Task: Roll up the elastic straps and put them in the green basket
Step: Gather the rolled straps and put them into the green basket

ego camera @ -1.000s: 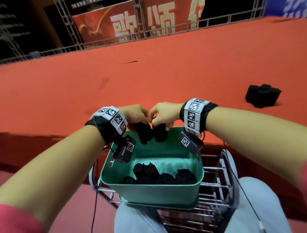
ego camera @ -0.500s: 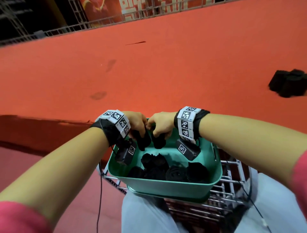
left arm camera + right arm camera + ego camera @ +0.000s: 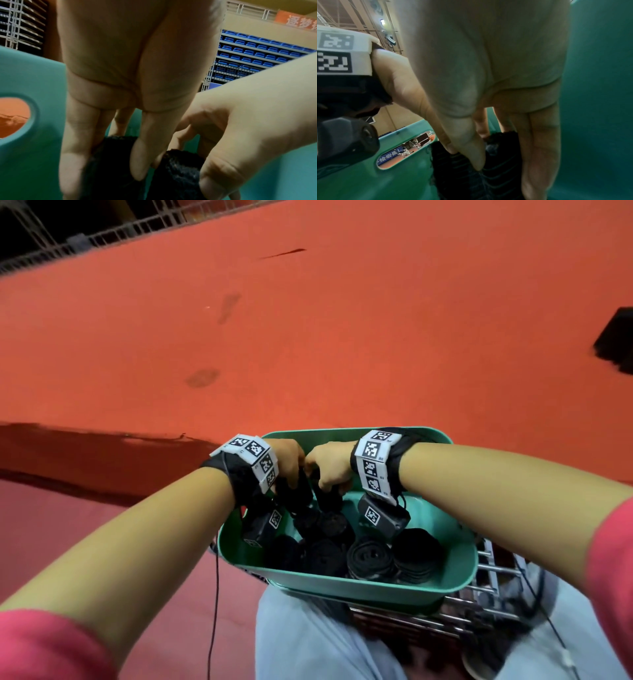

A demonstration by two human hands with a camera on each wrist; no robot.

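From the head view, my left hand (image 3: 287, 455) and right hand (image 3: 330, 463) each pinch a rolled strap (image 3: 297, 491) inside the basket (image 3: 359, 589), near its far wall; several black coils (image 3: 368, 558) already lie along its near wall. A dark pile (image 3: 616, 340) remains on the red floor (image 3: 308, 337).

Left wrist: fingers (image 3: 73, 155) clamp a fuzzy black roll (image 3: 109, 162).

Right wrist: thumb (image 3: 471, 142) and fingers grip a ribbed roll (image 3: 496, 162) against smooth green plastic.

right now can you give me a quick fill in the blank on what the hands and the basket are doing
1. Each hand holds one rolled black ____.
2. The left hand and right hand are lowered inside the ____ basket.
3. The rolled straps in the basket lie along its ____ side, closest to the person.
4. The basket sits on a metal ____.

Missing words: strap; green; near; rack
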